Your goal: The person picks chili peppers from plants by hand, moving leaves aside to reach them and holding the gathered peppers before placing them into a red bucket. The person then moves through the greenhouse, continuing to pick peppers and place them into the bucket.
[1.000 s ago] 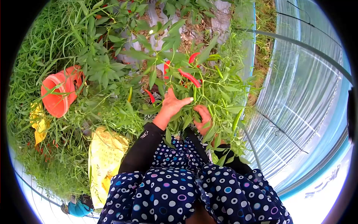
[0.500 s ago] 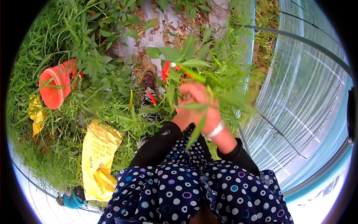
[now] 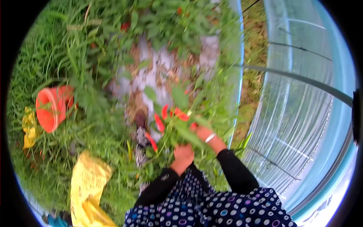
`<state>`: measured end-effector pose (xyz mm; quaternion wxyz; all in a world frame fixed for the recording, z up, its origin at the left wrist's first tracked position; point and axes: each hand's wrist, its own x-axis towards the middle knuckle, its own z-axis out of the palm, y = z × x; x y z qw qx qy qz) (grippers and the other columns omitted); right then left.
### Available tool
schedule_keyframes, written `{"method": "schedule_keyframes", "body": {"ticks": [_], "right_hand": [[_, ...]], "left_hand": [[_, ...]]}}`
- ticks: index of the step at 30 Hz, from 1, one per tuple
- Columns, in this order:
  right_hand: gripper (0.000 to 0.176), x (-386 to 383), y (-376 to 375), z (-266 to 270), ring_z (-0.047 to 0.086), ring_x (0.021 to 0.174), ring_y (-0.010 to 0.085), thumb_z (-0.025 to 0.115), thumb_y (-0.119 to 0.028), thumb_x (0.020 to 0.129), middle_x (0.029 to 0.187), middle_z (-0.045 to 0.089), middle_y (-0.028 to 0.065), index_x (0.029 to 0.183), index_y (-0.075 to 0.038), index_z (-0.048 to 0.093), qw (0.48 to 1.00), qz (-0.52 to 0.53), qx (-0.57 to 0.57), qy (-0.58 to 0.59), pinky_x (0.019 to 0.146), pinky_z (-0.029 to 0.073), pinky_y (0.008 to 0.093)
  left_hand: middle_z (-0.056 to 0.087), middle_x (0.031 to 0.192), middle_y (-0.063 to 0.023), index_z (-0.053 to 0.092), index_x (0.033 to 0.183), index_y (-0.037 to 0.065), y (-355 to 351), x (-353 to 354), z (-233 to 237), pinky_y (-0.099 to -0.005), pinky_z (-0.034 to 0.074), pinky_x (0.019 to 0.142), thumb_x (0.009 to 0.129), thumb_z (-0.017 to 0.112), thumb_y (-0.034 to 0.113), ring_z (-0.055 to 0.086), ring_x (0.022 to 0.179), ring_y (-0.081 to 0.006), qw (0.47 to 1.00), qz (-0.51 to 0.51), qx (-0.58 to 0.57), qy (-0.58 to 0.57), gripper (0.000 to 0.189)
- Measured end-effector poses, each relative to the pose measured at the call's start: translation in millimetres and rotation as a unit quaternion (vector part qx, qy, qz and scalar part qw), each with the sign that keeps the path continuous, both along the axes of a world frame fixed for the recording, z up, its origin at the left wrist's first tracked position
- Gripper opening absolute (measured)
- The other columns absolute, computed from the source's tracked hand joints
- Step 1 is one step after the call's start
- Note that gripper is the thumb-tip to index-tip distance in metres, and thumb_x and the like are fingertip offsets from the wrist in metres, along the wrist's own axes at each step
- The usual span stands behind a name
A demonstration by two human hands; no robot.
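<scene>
Low in the middle of the view, my left hand (image 3: 183, 154) is closed like a fist at the base of a leafy pepper plant branch (image 3: 177, 133), gripping it. My right hand (image 3: 204, 132) is up and to the right, wearing a silvery wristband; its fingers close on a red chili pepper (image 3: 193, 126), though motion smears the fingertips. More red chili peppers (image 3: 159, 123) hang among the leaves to the left of that hand. A long green leaf partly covers the space between both hands.
To the left, an orange-red bucket (image 3: 52, 109) lies tipped in the grass, with a yellow sack (image 3: 89, 185) below it. A grey ground sheet (image 3: 153, 73) with dry leaves runs ahead. Translucent plastic sheeting (image 3: 291, 113) with a hoop rises on the right.
My hands were together among the leaves; now they are apart, the right one up and to the right of the left. The view has tilted, so the scene sits lower in the frame.
</scene>
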<state>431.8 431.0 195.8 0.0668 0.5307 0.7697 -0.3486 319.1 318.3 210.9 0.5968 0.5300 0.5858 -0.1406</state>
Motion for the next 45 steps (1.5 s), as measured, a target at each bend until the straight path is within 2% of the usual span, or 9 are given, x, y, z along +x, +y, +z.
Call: {"method": "schedule_keyframes", "body": {"ticks": [7, 15, 19, 25, 27, 31, 35, 37, 45], "right_hand": [[0.058, -45.7, 28.1, 50.6, 0.060, 0.075, 0.0364, 0.066, -0.016, 0.069, 0.080, 0.061, 0.0205, 0.121, -0.010, 0.041, 0.972, -0.087, -0.219, -0.024, 0.068, 0.049, 0.0409], [0.029, 12.8, -13.7, 98.2, 0.056, 0.066, 0.0119, 0.062, -0.015, 0.075, 0.077, 0.060, 0.0030, 0.101, -0.003, 0.057, 0.896, -0.390, -0.133, 0.166, 0.059, 0.047, 0.0249], [0.023, 16.0, 69.5, 111.3, 0.050, 0.060, 0.0083, 0.060, -0.013, 0.079, 0.074, 0.055, 0.0018, 0.099, -0.002, 0.056, 0.677, -0.654, -0.131, 0.312, 0.050, 0.038, 0.0205], [0.025, -19.5, 134.0, -63.2, 0.062, 0.072, 0.0229, 0.060, -0.020, 0.074, 0.081, 0.064, 0.0090, 0.092, -0.003, 0.064, 0.955, -0.237, -0.181, 0.008, 0.062, 0.049, 0.0356], [0.023, -69.6, 127.9, -67.2, 0.063, 0.079, 0.0281, 0.058, -0.022, 0.074, 0.086, 0.065, 0.0109, 0.089, -0.006, 0.066, 0.971, 0.008, -0.150, -0.188, 0.071, 0.048, 0.0419], [0.025, -86.3, 93.7, -97.3, 0.060, 0.084, 0.0353, 0.056, -0.012, 0.075, 0.091, 0.062, 0.0183, 0.097, -0.002, 0.061, 0.931, 0.134, -0.219, -0.258, 0.073, 0.048, 0.0416], [0.045, -67.8, 66.8, -121.3, 0.061, 0.092, 0.0275, 0.058, -0.018, 0.075, 0.100, 0.061, 0.0181, 0.117, -0.004, 0.049, 0.951, 0.116, -0.060, -0.282, 0.075, 0.049, 0.0392], [0.030, -66.9, 71.1, -106.1, 0.061, 0.085, 0.0276, 0.057, -0.015, 0.076, 0.093, 0.062, 0.0160, 0.104, -0.005, 0.056, 0.977, -0.170, -0.130, 0.006, 0.067, 0.049, 0.0390], [0.023, -52.3, 77.9, -71.6, 0.053, 0.054, 0.0141, 0.045, -0.010, 0.079, 0.069, 0.059, 0.0048, 0.093, 0.000, 0.061, 0.798, -0.383, -0.366, 0.287, 0.050, 0.042, 0.0289]], "left_hand": [[0.038, 0.131, -0.0112, 0.030, 0.134, 0.015, 24.5, -13.3, 21.1, -0.0518, 0.031, 0.094, 0.077, 0.049, 0.025, 0.028, 0.122, -0.0420, 0.997, 0.035, -0.072, -0.020, 0.061], [0.050, 0.112, -0.0186, 0.047, 0.116, 0.009, 11.8, -6.8, 17.4, -0.0568, 0.036, 0.085, 0.076, 0.048, 0.015, 0.029, 0.116, -0.0521, 1.000, 0.022, 0.008, -0.008, 0.041], [0.051, 0.109, -0.0155, 0.047, 0.118, 0.014, -4.5, 14.5, -8.3, -0.0540, 0.037, 0.085, 0.078, 0.047, 0.015, 0.033, 0.113, -0.0474, 0.995, 0.072, -0.068, -0.017, 0.040], [0.049, 0.111, -0.0128, 0.051, 0.110, 0.009, -30.5, 29.5, -24.5, -0.0489, 0.036, 0.090, 0.083, 0.046, 0.022, 0.038, 0.115, -0.0299, 1.000, 0.002, -0.011, 0.013, 0.031], [0.047, 0.118, -0.0152, 0.045, 0.121, 0.010, -100.1, 62.4, -86.1, -0.0481, 0.033, 0.094, 0.083, 0.044, 0.022, 0.036, 0.118, -0.0313, 0.720, -0.486, 0.371, 0.328, 0.039], [0.042, 0.127, -0.0120, 0.039, 0.127, 0.010, -25.7, 24.2, -19.2, -0.0455, 0.030, 0.095, 0.085, 0.041, 0.029, 0.037, 0.118, -0.0302, 0.997, -0.065, 0.036, 0.004, 0.046], [0.039, 0.132, -0.0123, 0.041, 0.126, 0.011, 6.3, 4.1, 3.0, -0.0495, 0.034, 0.092, 0.082, 0.045, 0.027, 0.026, 0.127, -0.0359, 0.996, -0.033, -0.072, -0.028, 0.047], [0.043, 0.126, -0.0127, 0.047, 0.121, 0.013, -9.9, 7.2, -4.7, -0.0502, 0.036, 0.089, 0.080, 0.047, 0.024, 0.028, 0.124, -0.0395, 1.000, 0.005, -0.011, -0.010, 0.043], [0.047, 0.114, -0.0113, 0.053, 0.114, 0.012, -2.5, -26.9, 7.8, -0.0521, 0.036, 0.088, 0.082, 0.049, 0.022, 0.032, 0.119, -0.0402, 0.999, 0.025, 0.027, 0.025, 0.034]]}}
